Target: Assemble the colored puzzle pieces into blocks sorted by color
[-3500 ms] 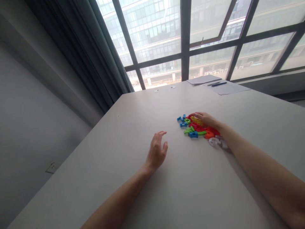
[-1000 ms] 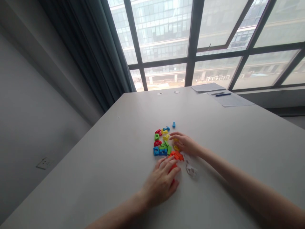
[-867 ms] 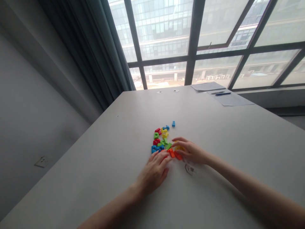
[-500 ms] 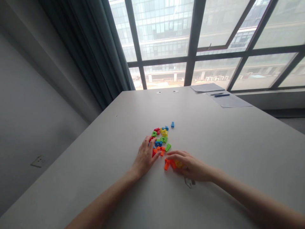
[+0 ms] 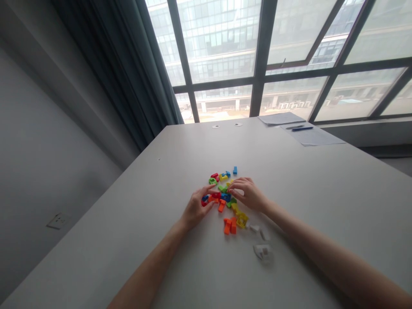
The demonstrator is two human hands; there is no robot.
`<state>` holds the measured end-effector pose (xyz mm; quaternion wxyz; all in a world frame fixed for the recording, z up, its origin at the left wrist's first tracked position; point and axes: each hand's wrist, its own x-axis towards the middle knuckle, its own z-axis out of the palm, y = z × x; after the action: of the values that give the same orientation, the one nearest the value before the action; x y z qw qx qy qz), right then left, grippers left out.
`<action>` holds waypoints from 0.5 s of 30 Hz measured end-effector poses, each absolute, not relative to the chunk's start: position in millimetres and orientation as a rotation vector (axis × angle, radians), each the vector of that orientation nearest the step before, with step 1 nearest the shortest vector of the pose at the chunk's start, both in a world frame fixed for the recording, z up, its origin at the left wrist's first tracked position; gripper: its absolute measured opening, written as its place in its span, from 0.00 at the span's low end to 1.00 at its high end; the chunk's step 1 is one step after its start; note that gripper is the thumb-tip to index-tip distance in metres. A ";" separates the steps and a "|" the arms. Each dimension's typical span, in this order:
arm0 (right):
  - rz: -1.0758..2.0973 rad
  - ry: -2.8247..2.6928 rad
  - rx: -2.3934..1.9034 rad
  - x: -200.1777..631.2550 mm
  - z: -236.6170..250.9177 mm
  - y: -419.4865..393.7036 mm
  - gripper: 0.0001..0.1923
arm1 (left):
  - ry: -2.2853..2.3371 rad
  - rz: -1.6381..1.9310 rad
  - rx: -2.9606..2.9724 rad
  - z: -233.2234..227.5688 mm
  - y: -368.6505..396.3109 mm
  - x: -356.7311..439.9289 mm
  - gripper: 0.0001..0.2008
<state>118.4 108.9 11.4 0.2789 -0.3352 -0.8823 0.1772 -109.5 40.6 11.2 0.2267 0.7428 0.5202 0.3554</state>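
Observation:
Small plastic blocks in several colours lie loose in a pile on the white table. At the pile's left edge is my left hand point(image 5: 197, 209), its thumb and fingers apart around red blocks point(image 5: 216, 195) and orange blocks point(image 5: 222, 205). My right hand point(image 5: 247, 194) reaches over the pile's right side, fingertips drawn together beside a green block point(image 5: 222, 189) and a yellow block point(image 5: 229, 183). What its fingertips pinch, if anything, is hidden. Nearer me lie orange blocks point(image 5: 228, 225), a yellow block point(image 5: 242, 220) and a blurred white block point(image 5: 263, 252).
A blue block point(image 5: 235, 170) lies beyond the pile. Papers point(image 5: 317, 136) with pens point(image 5: 301, 128) rest at the table's far right, before the windows. Two round white fittings point(image 5: 238, 124) sit near the far edge. A dark curtain point(image 5: 128, 64) hangs at left.
My right hand has moved away from me, from the orange and yellow blocks to the pile's right side, uncovering yellow and white blocks. The left hand's fingers have spread slightly along the pile.

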 end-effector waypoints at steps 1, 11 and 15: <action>0.445 -2.350 -0.930 119.1 13.4 110.2 0.14 | 1.442 0.957 2.063 11.0 40.0 -109.5 0.22; 0.455 -2.398 -0.852 124.0 6.9 114.2 0.08 | 1.629 0.878 2.443 5.6 34.5 -105.8 0.18; 0.415 -2.428 -0.904 127.7 10.9 113.3 0.17 | 1.842 0.911 2.390 0.1 35.8 -104.5 0.17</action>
<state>127.7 113.3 10.9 0.2561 -0.3330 -0.8945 0.1529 -104.5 35.8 0.1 -0.0053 0.7582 0.5845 0.2889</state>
